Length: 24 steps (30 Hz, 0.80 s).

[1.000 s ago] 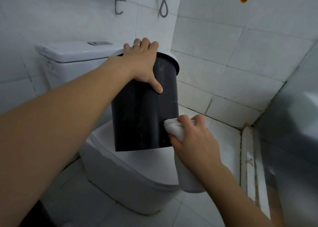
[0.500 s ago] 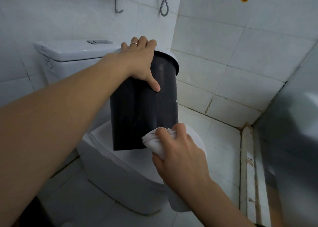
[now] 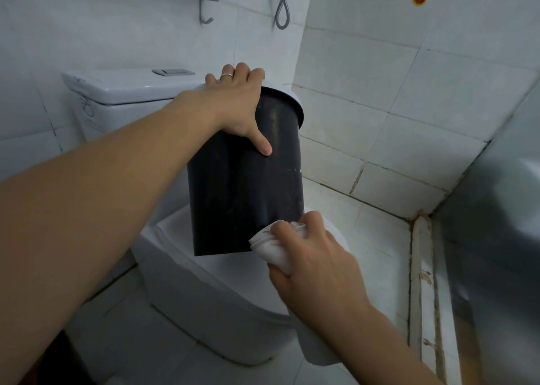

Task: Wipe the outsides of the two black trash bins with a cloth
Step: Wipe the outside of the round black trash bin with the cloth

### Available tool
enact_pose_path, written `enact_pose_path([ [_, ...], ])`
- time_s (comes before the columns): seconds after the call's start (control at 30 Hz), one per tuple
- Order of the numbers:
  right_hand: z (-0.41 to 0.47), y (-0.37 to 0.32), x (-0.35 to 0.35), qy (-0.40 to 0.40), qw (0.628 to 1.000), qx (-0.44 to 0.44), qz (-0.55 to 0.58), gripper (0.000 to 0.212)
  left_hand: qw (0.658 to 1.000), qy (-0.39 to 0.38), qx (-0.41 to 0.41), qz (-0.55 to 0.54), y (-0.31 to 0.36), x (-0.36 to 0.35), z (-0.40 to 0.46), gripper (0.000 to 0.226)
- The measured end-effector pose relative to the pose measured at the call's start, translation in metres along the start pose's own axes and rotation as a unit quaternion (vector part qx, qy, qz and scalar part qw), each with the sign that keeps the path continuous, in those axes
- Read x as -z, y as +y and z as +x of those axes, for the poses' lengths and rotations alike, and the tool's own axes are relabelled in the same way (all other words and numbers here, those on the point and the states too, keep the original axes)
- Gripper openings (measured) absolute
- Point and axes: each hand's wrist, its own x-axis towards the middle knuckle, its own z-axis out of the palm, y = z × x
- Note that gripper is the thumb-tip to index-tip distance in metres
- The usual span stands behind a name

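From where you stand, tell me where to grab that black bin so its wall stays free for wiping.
Grip the rim from above, as the left hand does: fingers hooked over the bin's open top, thumb pressed on the outside wall. The bin is tall and smooth-sided, so the lip is the only edge to hook. That leaves the lower wall free for the right hand with the cloth.

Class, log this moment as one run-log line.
left hand grips round black plastic bin rim | right hand presses bunched white cloth on bin's lower side | bin over toilet lid
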Motion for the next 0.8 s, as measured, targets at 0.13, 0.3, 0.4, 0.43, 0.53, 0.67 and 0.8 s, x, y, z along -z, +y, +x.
enact_pose_path([
  [0.13, 0.003, 0.012, -0.001, -0.007, 1.0, -0.023, 0.003, 0.03, 1.0, 0.002, 0.008, 0.0, 0.0, 0.001, -0.001, 0.137],
  [0.3, 0.014, 0.03, 0.002, -0.014, 0.998, -0.046, 0.04, 0.03, 0.999, 0.017, 0.016, -0.027, -0.006, 0.0, -0.005, 0.141],
  [0.4, 0.018, 0.023, 0.001, -0.017, 0.998, -0.022, 0.06, 0.032, 0.998, 0.015, 0.019, -0.053, -0.011, -0.001, -0.006, 0.142],
  [0.43, 0.018, 0.021, 0.0, -0.02, 0.998, -0.016, 0.064, 0.032, 0.998, 0.015, 0.021, -0.063, -0.013, 0.0, -0.006, 0.138],
  [0.53, 0.015, 0.015, 0.0, -0.023, 0.997, 0.003, 0.074, 0.032, 0.995, 0.049, 0.032, -0.08, -0.012, 0.005, -0.006, 0.114],
  [0.67, 0.014, 0.006, -0.003, -0.024, 0.996, 0.003, 0.084, 0.032, 0.994, 0.074, 0.004, -0.081, -0.004, 0.008, -0.002, 0.102],
  [0.8, 0.013, 0.006, -0.003, -0.019, 0.995, 0.018, 0.1, 0.032, 0.997, 0.057, 0.002, -0.045, 0.005, 0.007, 0.004, 0.107],
])
